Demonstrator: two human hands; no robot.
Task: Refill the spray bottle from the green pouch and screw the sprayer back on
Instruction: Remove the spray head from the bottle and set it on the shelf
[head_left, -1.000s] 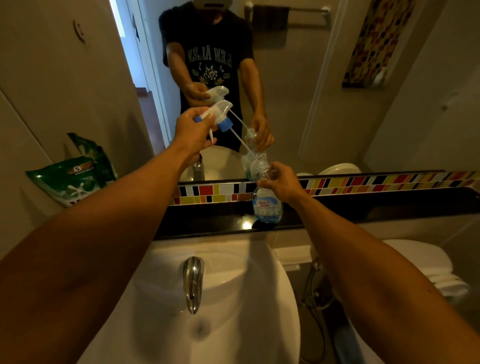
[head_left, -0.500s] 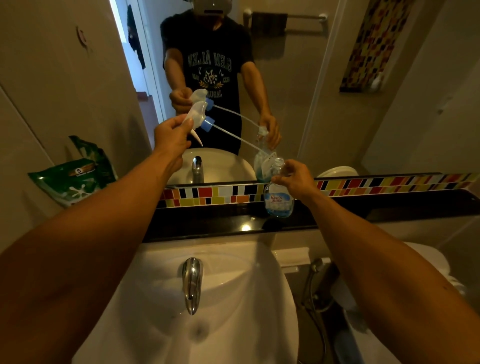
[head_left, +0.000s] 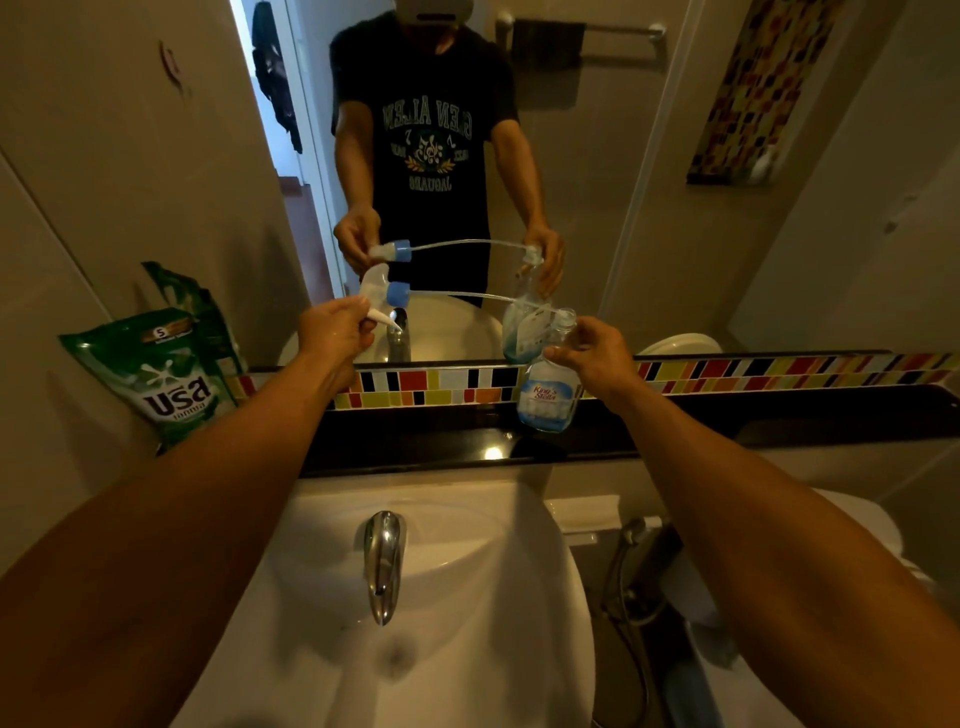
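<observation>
The left hand (head_left: 332, 332) has swung the sprayer (head_left: 382, 291) farther left, its tube nearly clear of the spray bottle (head_left: 545, 395), which the right hand (head_left: 597, 353) grips on the black ledge (head_left: 753, 415). Green pouch (head_left: 166, 374) leans left, above the white sink (head_left: 467, 649).

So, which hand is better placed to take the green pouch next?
Probably the left. The pouch leans on the wall at the left, close to the left hand, which only needs to put down the sprayer. The right hand steadies the bottle.
</observation>
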